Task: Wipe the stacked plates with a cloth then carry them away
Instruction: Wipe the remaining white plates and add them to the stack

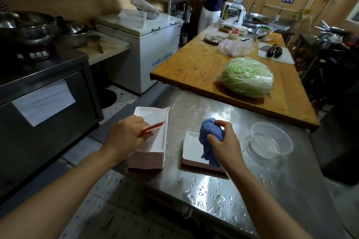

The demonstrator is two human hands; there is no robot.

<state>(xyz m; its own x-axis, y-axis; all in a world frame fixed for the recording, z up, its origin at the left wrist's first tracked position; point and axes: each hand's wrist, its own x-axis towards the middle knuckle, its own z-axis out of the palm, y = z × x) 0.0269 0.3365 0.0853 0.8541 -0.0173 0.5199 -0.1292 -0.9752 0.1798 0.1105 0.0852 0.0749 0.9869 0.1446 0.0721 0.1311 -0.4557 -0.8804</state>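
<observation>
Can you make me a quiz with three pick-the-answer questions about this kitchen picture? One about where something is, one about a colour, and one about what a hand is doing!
1. Where is the wrapped cabbage?
A. on the wooden table
B. on the floor
C. inside the clear plastic bowl

2. What colour is the cloth?
A. yellow
B. blue
C. white

3. What is the left hand doing?
A. resting flat and empty
B. holding a spoon
C. lifting the top plate off the tall plate stack

Answers:
1. A, it lies on the wood, behind the wet steel counter.
2. B, the right hand grips a blue cloth over the short plate stack.
3. C, the plate is tilted up, showing its red underside.
</observation>
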